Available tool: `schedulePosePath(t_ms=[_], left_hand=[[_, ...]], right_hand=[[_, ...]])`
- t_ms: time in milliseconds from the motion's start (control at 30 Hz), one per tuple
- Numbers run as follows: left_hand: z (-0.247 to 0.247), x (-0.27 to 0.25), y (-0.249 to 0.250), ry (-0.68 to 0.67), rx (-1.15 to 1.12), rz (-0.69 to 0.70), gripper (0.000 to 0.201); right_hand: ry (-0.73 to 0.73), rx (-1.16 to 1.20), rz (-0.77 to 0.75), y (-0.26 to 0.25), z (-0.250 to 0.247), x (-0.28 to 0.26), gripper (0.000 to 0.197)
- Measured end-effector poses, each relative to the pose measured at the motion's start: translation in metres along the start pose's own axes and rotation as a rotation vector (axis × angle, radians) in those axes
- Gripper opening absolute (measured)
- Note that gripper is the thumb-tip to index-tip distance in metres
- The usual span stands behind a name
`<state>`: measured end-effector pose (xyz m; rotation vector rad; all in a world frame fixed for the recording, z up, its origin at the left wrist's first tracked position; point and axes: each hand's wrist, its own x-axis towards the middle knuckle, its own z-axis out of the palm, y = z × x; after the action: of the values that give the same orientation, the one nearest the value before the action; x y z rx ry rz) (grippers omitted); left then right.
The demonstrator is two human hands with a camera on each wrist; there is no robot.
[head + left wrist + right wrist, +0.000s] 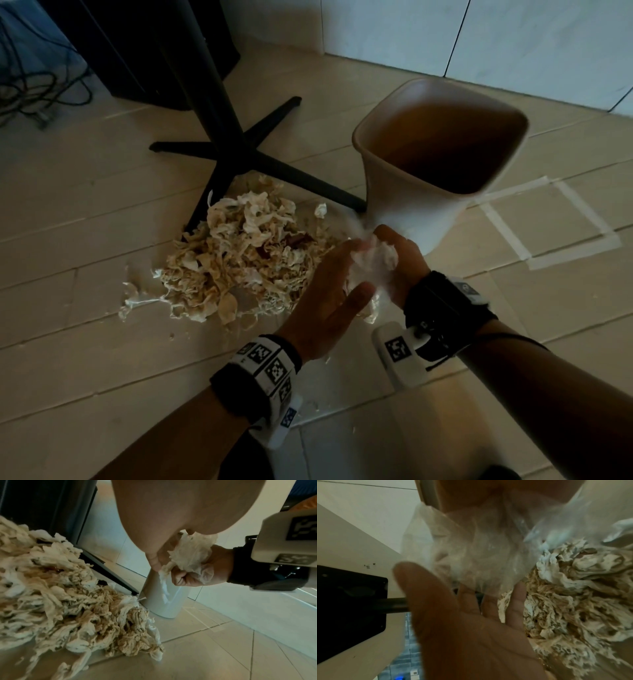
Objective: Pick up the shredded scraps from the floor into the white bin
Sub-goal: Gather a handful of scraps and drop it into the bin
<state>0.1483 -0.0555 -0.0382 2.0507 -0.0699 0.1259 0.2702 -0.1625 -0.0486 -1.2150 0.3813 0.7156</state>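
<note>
Head view: your left grip (325, 308) is spread, fingers straight against a white clump (373, 262) that your right grip (411, 257) curls round, just beside the white bin (411, 212). Left wrist view: shredded scraps (68, 608) heaped on the floor (223, 649) beside it. Right wrist view: clump blurred.

I'm looking at an indoor room, likely an office or lab corner. Pale floor tiles (85, 342), a black table base (239, 150), tangled cables (30, 85) and taped floor marks (575, 253) suggest it.
</note>
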Motion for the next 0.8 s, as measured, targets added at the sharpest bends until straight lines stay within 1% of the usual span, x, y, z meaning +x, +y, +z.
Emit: schedulePosePath(t_ms=[33, 67, 100, 133, 167, 200, 233, 267, 300, 367, 400, 467, 500, 567, 633, 700, 733, 800], left_hand=[[0.001, 0.000, 0.000, 0.019, 0.007, -0.012, 0.058], [0.003, 0.001, -0.003, 0.033, -0.009, -0.038, 0.055], [0.006, 0.003, -0.003, 0.040, -0.017, -0.062, 0.051], [0.008, 0.004, -0.003, 0.039, -0.005, -0.069, 0.051], [0.010, 0.005, -0.003, 0.042, 0.006, -0.064, 0.053], [0.010, 0.006, -0.003, 0.032, -0.001, -0.069, 0.053], [0.009, 0.008, -0.003, 0.038, 0.018, -0.049, 0.050], [0.007, 0.011, -0.003, 0.059, 0.044, -0.022, 0.046], [0.005, 0.014, -0.005, 0.086, 0.061, -0.010, 0.038], [0.001, 0.019, -0.008, 0.168, 0.063, -0.039, 0.024], [-0.002, 0.019, -0.009, 0.204, 0.067, -0.051, 0.022], [-0.005, 0.021, -0.011, 0.251, 0.076, -0.042, 0.024], [-0.006, 0.021, -0.010, 0.272, 0.073, -0.034, 0.025], [-0.006, 0.022, -0.004, 0.307, 0.045, -0.017, 0.023], [-0.006, 0.024, 0.006, 0.307, -0.053, -0.065, 0.027], [-0.007, 0.026, 0.012, 0.277, -0.153, -0.145, 0.035], [-0.007, 0.026, 0.014, 0.270, -0.158, -0.166, 0.036], [-0.007, 0.028, 0.013, 0.272, -0.087, -0.189, 0.038]], right_hand=[[-0.007, 0.032, 0.029, 0.001, -0.001, 0.000, 0.068], [-0.030, 0.061, 0.023, 0.000, 0.003, -0.007, 0.065], [-0.068, 0.083, 0.021, 0.001, 0.003, -0.006, 0.051], [-0.134, 0.094, 0.049, 0.001, 0.005, -0.011, 0.034], [-0.161, 0.110, 0.073, 0.004, 0.007, -0.013, 0.019], [-0.195, 0.116, 0.100, 0.005, 0.007, -0.015, 0.009], [-0.212, 0.110, 0.089, 0.007, 0.006, -0.016, 0.010], [-0.226, 0.105, 0.077, 0.009, 0.004, -0.015, 0.014], [-0.221, 0.073, 0.055, 0.007, 0.005, -0.016, 0.017], [-0.233, 0.004, 0.001, 0.007, 0.007, -0.019, 0.026], [-0.238, -0.029, -0.021, 0.008, 0.010, -0.022, 0.034], [-0.234, -0.073, -0.031, 0.011, 0.014, -0.025, 0.048], [-0.238, -0.088, -0.037, 0.011, 0.015, -0.026, 0.050], [-0.271, -0.069, -0.036, 0.008, 0.015, -0.028, 0.040], [-0.349, -0.007, 0.011, 0.004, 0.011, -0.030, 0.036], [-0.378, 0.027, 0.038, 0.000, 0.008, -0.032, 0.040], [-0.362, 0.029, 0.044, 0.000, 0.007, -0.031, 0.043], [-0.300, 0.023, 0.038, -0.001, 0.006, -0.027, 0.047]])
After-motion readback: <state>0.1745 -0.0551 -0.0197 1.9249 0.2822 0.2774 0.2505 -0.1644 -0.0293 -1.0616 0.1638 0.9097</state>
